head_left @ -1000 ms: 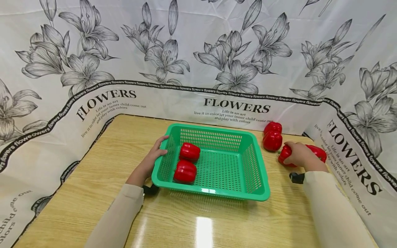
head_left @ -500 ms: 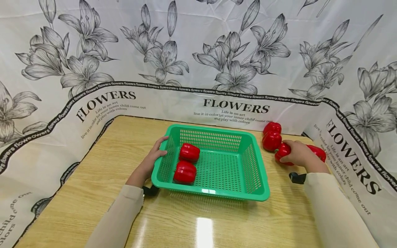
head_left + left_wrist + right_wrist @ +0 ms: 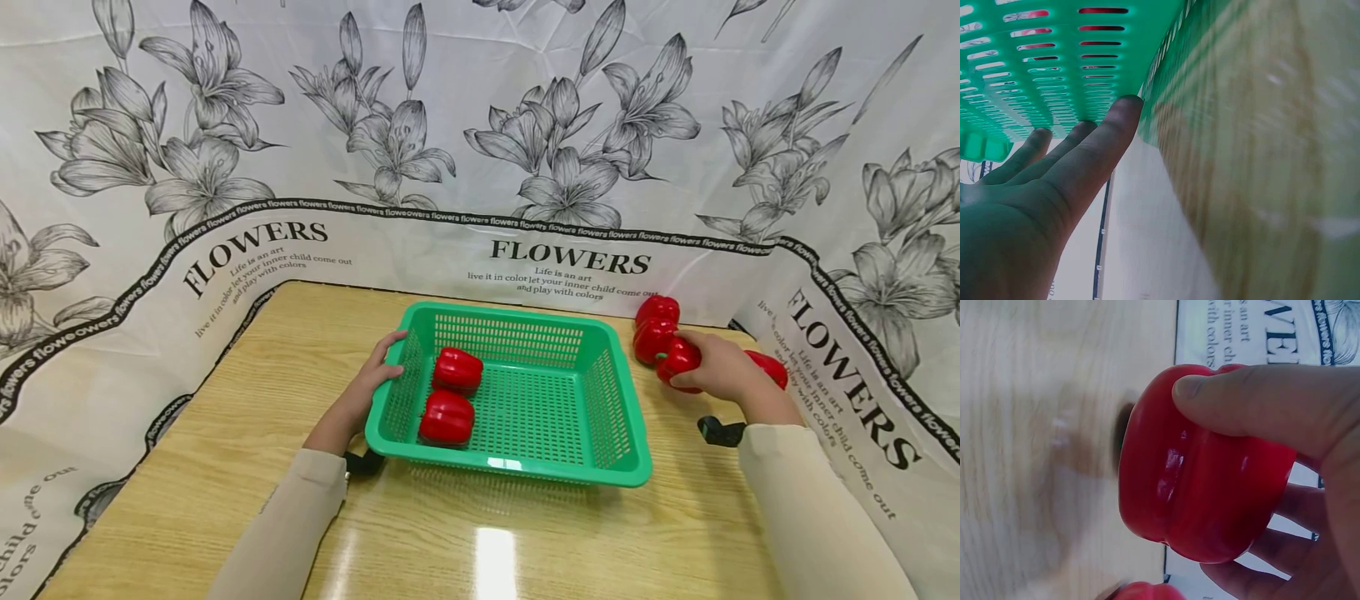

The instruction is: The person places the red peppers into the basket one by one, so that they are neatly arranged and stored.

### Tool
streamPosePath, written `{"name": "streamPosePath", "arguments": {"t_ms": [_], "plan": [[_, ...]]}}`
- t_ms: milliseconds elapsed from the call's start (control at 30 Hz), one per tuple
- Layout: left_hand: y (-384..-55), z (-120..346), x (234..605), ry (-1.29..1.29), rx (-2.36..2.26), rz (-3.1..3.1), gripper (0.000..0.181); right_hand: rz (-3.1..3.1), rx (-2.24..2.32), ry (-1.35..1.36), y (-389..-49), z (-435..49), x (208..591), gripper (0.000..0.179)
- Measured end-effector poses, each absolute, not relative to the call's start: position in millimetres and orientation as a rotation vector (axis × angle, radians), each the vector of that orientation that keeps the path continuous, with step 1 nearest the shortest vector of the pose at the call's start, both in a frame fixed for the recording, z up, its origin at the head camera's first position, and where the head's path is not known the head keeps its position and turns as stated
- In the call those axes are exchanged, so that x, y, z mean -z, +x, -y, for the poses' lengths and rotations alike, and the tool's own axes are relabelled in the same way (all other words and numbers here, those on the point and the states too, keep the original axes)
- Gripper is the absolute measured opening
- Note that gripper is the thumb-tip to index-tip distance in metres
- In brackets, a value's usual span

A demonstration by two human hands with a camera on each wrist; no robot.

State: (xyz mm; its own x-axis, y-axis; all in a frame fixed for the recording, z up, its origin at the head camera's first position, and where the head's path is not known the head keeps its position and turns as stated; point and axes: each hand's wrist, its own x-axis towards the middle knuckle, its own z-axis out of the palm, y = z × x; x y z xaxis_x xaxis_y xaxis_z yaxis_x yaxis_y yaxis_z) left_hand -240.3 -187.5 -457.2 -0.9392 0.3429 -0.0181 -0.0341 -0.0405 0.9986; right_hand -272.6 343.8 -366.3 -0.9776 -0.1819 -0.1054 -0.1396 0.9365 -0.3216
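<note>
A green plastic basket (image 3: pixel 517 475) stands on the table with two red bell peppers (image 3: pixel 458 371) lying at its left end. My left hand (image 3: pixel 366 385) holds the basket's left side, thumb over the rim. In the left wrist view its fingers (image 3: pixel 1094 150) lie along the slotted outer wall. Over on the right, my right hand (image 3: pixel 720 367) grips a red bell pepper (image 3: pixel 1204 481), thumb on one side and fingers round the other. The held pepper's green stem points toward the basket in the head view. Whether it touches the table I cannot tell.
Two more red bell peppers (image 3: pixel 655 339) stand behind the held one, near the back edge. Another red pepper (image 3: pixel 768 369) lies partly hidden behind my right hand. A flower-printed cloth (image 3: pixel 420 258) encloses the wooden table (image 3: pixel 300 358) at the back and sides.
My right hand has shifted slightly left with the gripped pepper, toward the two peppers at the back. The left hand and basket have stayed in place.
</note>
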Motion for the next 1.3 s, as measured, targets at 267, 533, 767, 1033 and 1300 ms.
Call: {"name": "streamPosePath", "arguments": {"t_ms": [267, 533, 767, 1033, 1300], "plan": [[-239, 187, 455, 0.327, -2.074, -1.959, 0.058, -3.010, 0.470, -0.310, -265, -332, 354, 0.082], [-240, 188, 457, 0.340, -2.070, -1.957, 0.058, -3.030, 0.461, -0.379, -259, -319, 344, 0.081], [-241, 189, 458, 0.349, -2.070, -1.955, 0.058, -3.065, 0.415, -0.441, -255, -309, 333, 0.081], [-242, 188, 459, 0.352, -2.064, -1.960, 0.057, -3.078, 0.393, -0.477, -250, -300, 326, 0.081], [-242, 188, 459, 0.350, -2.062, -1.970, 0.057, -3.088, 0.387, -0.503, -243, -290, 318, 0.078]]}}
